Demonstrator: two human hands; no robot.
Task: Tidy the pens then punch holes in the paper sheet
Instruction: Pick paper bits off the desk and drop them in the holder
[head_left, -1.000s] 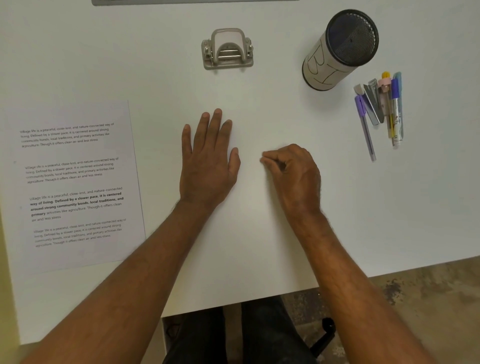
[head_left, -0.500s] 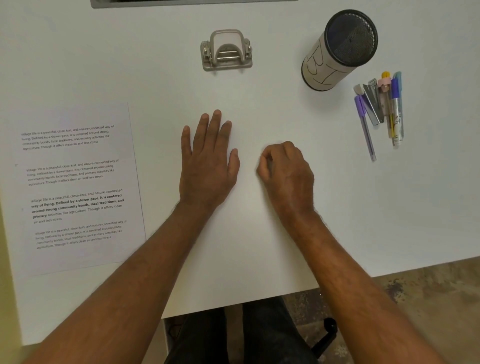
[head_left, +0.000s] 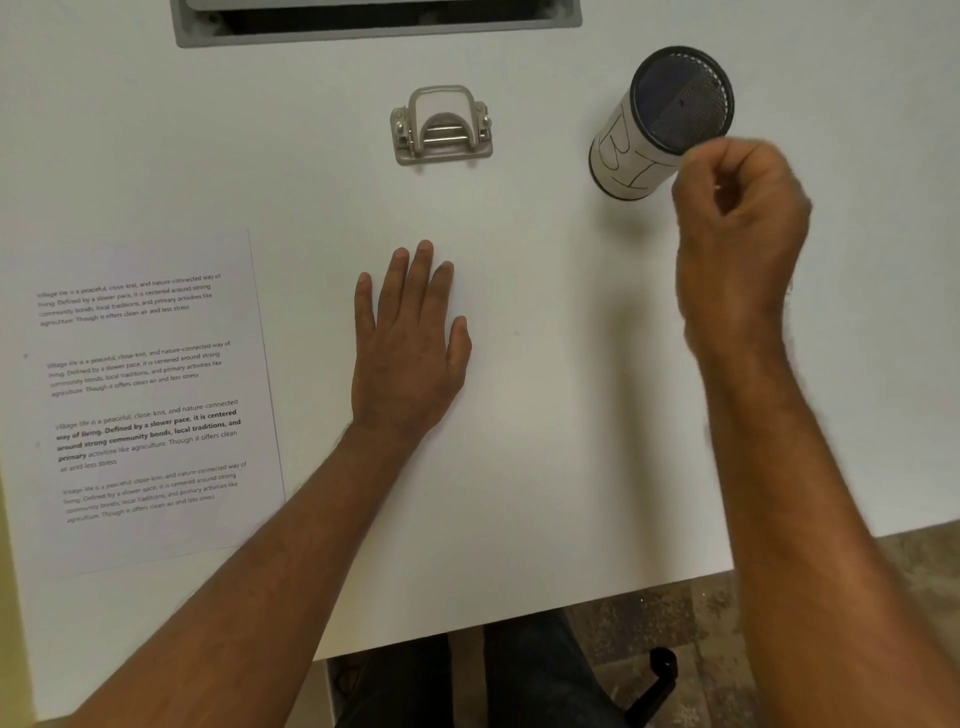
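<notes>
My left hand (head_left: 410, 343) lies flat, fingers straight, on the white table (head_left: 545, 415) near its middle. My right hand (head_left: 737, 234) is lifted off the table at the right, fingers curled with nothing visible in them, just in front of the black mesh pen holder (head_left: 660, 119). The holder stands upright, wrapped in white paper with drawn marks. The pens are hidden behind my right hand and forearm. A beige hole punch (head_left: 441, 127) sits at the back centre. The printed paper sheet (head_left: 145, 395) lies flat at the left.
A grey cable slot (head_left: 374, 21) runs along the table's back edge. The table's front edge passes under my forearms, and below it I see my legs (head_left: 519, 680) and a mottled floor (head_left: 701, 597).
My right hand has risen from the table centre and swung right and forward to beside the pen holder, now covering the pens. My left hand has not moved.
</notes>
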